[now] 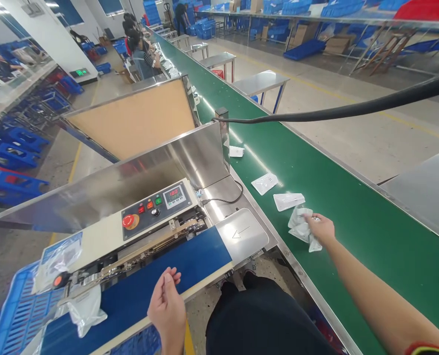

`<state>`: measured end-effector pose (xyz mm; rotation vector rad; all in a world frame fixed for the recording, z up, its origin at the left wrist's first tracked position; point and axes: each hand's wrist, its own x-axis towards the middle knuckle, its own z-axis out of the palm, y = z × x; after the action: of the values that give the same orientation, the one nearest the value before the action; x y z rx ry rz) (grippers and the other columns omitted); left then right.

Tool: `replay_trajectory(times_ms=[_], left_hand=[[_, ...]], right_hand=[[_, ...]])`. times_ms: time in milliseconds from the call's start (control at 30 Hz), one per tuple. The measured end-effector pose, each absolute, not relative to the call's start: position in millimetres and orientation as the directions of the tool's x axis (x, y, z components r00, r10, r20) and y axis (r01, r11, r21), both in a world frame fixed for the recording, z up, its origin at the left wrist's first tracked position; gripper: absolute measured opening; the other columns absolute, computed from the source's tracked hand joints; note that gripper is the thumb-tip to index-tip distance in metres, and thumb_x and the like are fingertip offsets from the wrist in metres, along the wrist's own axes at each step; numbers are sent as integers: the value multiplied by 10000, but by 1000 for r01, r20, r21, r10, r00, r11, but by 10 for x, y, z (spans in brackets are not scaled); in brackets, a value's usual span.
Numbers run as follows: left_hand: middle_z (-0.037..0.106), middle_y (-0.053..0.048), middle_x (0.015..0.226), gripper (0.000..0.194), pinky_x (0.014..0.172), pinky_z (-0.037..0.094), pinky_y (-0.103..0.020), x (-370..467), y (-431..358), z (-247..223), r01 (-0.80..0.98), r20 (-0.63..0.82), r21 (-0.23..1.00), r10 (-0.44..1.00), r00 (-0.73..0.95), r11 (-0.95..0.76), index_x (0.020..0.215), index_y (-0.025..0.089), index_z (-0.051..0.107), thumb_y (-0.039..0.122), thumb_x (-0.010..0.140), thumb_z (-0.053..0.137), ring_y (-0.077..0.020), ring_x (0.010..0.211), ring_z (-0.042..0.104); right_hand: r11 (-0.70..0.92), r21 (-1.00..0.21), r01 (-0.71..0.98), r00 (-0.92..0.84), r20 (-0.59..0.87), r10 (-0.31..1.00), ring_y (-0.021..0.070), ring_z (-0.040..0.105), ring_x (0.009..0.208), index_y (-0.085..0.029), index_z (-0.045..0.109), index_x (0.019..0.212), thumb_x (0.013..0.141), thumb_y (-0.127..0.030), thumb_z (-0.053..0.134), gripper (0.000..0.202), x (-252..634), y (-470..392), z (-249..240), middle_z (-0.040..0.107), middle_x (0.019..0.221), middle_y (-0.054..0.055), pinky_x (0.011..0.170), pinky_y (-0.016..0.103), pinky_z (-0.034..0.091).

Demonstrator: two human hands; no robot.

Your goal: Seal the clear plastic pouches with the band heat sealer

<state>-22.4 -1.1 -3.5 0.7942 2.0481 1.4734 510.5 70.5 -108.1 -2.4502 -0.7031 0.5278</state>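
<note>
Pinching bunched pouches (299,228) on the green belt (382,256) with the right hand (322,229), just beside a flat packet (288,201), and holding the left hand (167,303) well apart from it, loosely curled and half open, by the blue belt (201,256) of the sealer (110,241).

From where I am standing, a white pillar (51,37) is rising at the left, a green exit sign (79,73) glowing low on it. Yellow lines (76,162) are crossing the grey floor (330,135). Blue plastic stools (10,183) are crowding the left, while low steel benches (262,81) are lining the right, where a long worktable (352,20) is holding blue bins (341,9).
</note>
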Motion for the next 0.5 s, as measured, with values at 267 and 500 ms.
replay_trajectory(times_ms=[267, 500], left_hand=[[797, -158, 1204, 402, 1018, 603, -461, 655, 339, 40, 286, 49, 958, 977, -206, 12, 1170, 204, 820, 521, 955, 698, -319, 1116, 755], [794, -122, 976, 471, 873, 549, -345, 1033, 618, 286, 151, 63, 986, 998, 8, -64, 1025, 194, 847, 534, 1048, 523, -272, 911, 707]], right_hand=[[-258, -814, 520, 422, -17, 906, 210, 626, 643, -190, 832, 927, 801, -657, 742, 492, 3802, 675, 282, 743, 740, 63, 620, 312, 489], [-85, -924, 373, -134, -145, 980, 206, 630, 713, -207, 804, 872, 882, -587, 698, 395, 2879, 813, 680, 727, 755, 36, 697, 302, 504]])
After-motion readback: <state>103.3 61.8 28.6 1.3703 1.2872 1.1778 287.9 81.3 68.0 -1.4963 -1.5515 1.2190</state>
